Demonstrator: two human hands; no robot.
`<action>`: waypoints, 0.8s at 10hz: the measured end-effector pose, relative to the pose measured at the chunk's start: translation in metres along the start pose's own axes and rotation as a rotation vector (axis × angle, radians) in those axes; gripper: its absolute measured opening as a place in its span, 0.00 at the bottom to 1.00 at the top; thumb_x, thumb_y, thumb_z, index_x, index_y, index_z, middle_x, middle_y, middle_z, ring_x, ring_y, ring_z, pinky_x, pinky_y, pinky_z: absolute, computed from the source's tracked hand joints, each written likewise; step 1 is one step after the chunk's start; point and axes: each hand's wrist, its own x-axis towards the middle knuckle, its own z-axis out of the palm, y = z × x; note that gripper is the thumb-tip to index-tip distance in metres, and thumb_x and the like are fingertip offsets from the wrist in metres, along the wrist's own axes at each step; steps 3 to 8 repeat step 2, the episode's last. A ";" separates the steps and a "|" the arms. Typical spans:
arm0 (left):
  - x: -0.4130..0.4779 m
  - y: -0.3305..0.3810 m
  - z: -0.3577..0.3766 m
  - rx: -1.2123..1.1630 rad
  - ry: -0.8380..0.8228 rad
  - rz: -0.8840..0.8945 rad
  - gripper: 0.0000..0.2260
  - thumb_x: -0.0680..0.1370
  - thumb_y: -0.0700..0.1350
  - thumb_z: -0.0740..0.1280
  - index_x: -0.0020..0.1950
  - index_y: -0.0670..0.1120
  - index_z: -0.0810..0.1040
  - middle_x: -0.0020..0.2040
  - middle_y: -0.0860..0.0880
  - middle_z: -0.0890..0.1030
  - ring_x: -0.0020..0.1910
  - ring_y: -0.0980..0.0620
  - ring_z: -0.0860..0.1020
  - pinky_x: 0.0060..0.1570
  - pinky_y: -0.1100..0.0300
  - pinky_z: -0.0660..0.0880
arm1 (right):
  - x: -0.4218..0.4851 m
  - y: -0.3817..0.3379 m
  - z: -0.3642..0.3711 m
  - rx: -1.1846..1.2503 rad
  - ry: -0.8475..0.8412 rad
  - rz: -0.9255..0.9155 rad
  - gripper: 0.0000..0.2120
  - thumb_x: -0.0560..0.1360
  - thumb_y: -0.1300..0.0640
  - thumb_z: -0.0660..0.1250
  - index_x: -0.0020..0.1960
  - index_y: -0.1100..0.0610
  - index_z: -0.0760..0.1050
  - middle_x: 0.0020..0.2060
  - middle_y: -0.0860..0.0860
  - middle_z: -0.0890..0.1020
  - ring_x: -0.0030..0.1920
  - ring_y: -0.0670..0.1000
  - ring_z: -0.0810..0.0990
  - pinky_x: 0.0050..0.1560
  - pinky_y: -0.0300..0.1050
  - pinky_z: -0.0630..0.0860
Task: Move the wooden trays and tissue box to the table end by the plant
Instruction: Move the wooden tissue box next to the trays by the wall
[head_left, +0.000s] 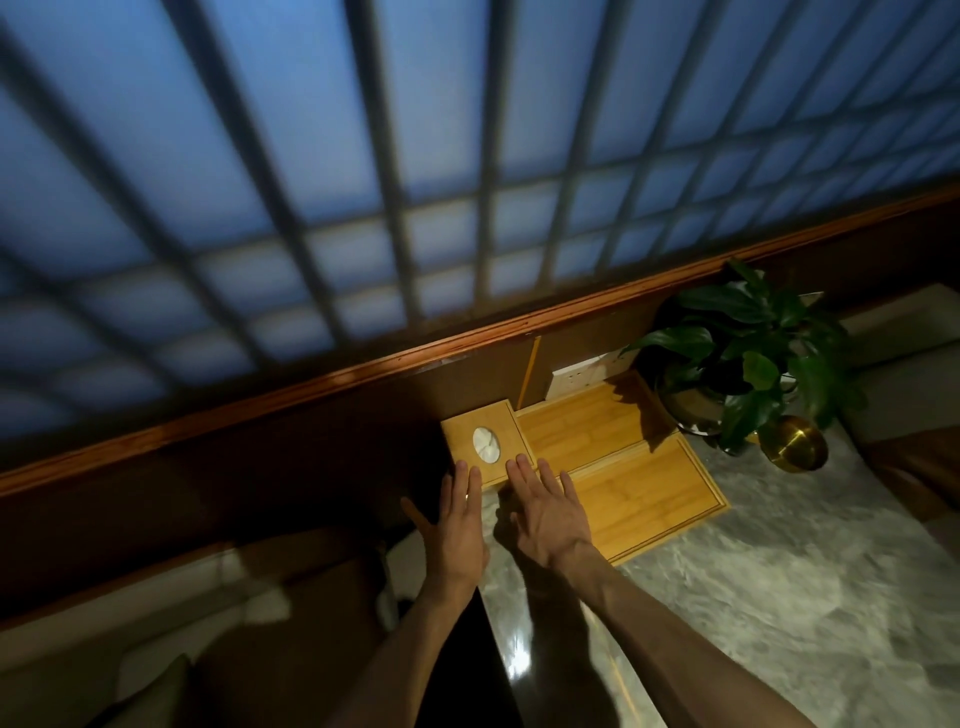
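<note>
A wooden tissue box (488, 441) with an oval opening and white tissue stands at the table's far corner by the wall. Two wooden trays lie beside it: the far tray (582, 431) toward the plant (748, 353), the near tray (644, 493) in front of it. My left hand (454, 519) is flat, fingers apart, its fingertips at the box's near left edge. My right hand (545, 512) is spread, fingertips touching the box's near right edge, palm over the near tray's left end. Neither hand grips anything.
The marble-look table (779, 597) runs toward the lower right. A brass round pot (792, 444) sits beside the potted plant. A wooden wall ledge (311, 384) under a gridded window bounds the far side. Cushioned seats lie at the left and right.
</note>
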 end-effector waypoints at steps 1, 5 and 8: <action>0.001 -0.004 -0.029 -0.145 -0.077 0.004 0.30 0.81 0.51 0.62 0.80 0.53 0.52 0.82 0.51 0.48 0.80 0.48 0.52 0.70 0.23 0.47 | 0.000 -0.007 -0.030 0.080 -0.090 0.033 0.32 0.81 0.46 0.54 0.81 0.51 0.48 0.81 0.50 0.50 0.81 0.57 0.51 0.79 0.60 0.52; 0.002 -0.004 -0.067 -0.277 -0.148 0.020 0.27 0.80 0.52 0.64 0.77 0.51 0.61 0.79 0.50 0.59 0.79 0.47 0.57 0.72 0.26 0.50 | 0.000 -0.014 -0.064 0.129 -0.204 0.041 0.24 0.81 0.46 0.57 0.73 0.55 0.66 0.73 0.56 0.68 0.72 0.59 0.68 0.71 0.57 0.68; 0.002 -0.004 -0.067 -0.277 -0.148 0.020 0.27 0.80 0.52 0.64 0.77 0.51 0.61 0.79 0.50 0.59 0.79 0.47 0.57 0.72 0.26 0.50 | 0.000 -0.014 -0.064 0.129 -0.204 0.041 0.24 0.81 0.46 0.57 0.73 0.55 0.66 0.73 0.56 0.68 0.72 0.59 0.68 0.71 0.57 0.68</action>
